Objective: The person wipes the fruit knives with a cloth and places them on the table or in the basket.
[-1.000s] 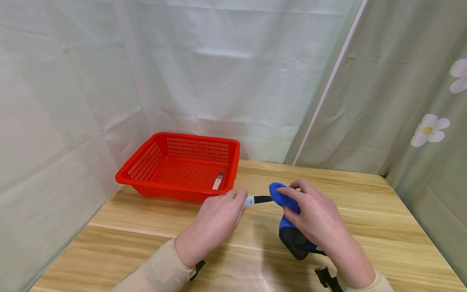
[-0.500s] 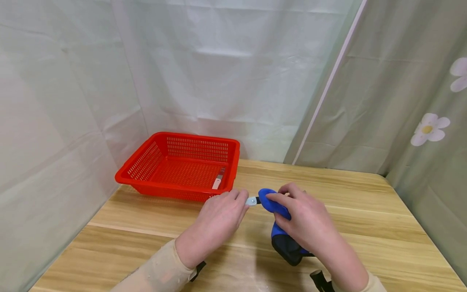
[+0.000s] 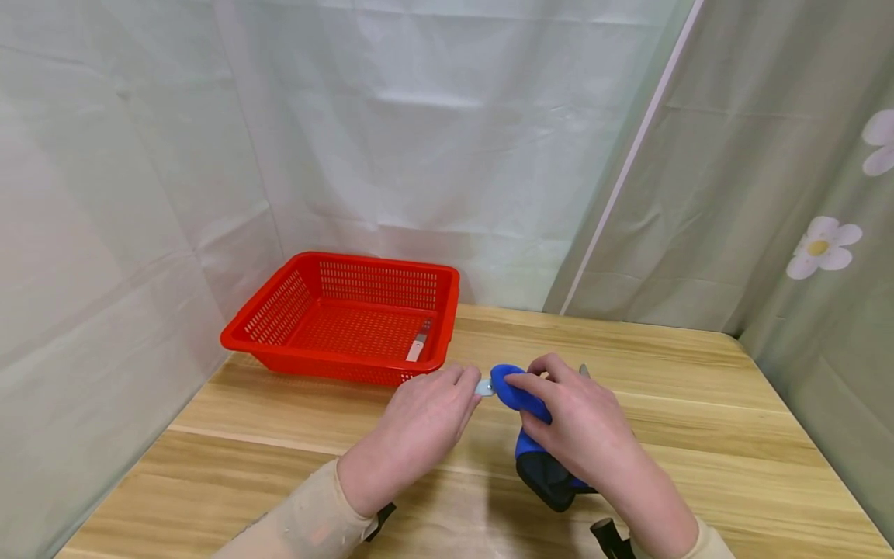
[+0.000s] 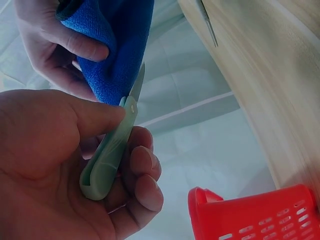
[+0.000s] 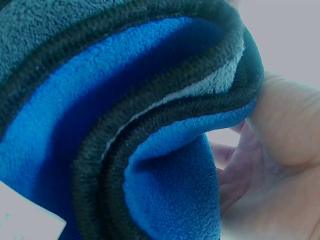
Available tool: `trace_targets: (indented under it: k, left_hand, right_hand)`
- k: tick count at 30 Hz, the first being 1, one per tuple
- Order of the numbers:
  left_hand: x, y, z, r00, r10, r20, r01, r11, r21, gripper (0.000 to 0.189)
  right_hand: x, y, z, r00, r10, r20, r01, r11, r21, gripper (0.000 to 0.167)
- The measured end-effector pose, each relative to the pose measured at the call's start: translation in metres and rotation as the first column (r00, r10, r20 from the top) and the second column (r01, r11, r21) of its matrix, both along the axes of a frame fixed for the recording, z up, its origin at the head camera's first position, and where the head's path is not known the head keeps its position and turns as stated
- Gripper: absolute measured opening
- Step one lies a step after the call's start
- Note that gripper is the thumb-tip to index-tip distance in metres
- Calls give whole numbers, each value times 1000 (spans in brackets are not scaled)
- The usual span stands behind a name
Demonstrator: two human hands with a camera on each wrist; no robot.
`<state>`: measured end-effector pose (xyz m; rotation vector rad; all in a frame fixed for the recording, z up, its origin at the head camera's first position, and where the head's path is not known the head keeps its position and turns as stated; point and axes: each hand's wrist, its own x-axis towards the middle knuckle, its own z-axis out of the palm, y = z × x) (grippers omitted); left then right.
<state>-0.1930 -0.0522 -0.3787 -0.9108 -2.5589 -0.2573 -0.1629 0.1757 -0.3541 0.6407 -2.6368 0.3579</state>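
My left hand (image 3: 431, 404) grips a folding knife (image 3: 485, 387) by its pale green handle. In the left wrist view the thumb lies along the knife handle (image 4: 107, 160), near the pivot rivet. Part of the blade (image 4: 138, 84) shows beside the cloth there; the rest is hidden by it. My right hand (image 3: 583, 415) pinches a blue cloth (image 3: 518, 392) with a dark edge around the blade, close to the handle. The cloth's lower end hangs below the right hand. In the right wrist view, folds of the blue cloth (image 5: 175, 185) fill most of the picture.
A red plastic basket (image 3: 335, 365) stands at the back left of the wooden table (image 3: 698, 396). Inside it lies a white-handled utensil (image 3: 417, 347) with a metal end. A thin grey metal tip (image 3: 583, 371) shows behind the right hand. Pale curtains rise behind the table.
My right hand has moved left with the cloth, along the blade to the handle. The blade, visible earlier, is now covered in the head view. The left hand has barely moved.
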Motion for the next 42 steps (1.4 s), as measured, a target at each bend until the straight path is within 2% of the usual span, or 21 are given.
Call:
trace_targets:
  k: [28, 35, 42]
  left_hand:
    - [-3, -1, 5, 996, 38, 81, -38, 999, -1, 23]
    - [-3, -2, 4, 998, 33, 60, -34, 999, 16, 23]
    - [-4, -3, 3, 1000, 28, 8, -28, 999, 41, 25]
  right_hand:
    - [-11, 11, -1, 998, -46, 32, 45, 999, 10, 43]
    - [-14, 17, -1, 998, -57, 3, 57, 998, 0, 42]
    - [-15, 23, 1, 997, -80, 21, 80, 997, -4, 43]
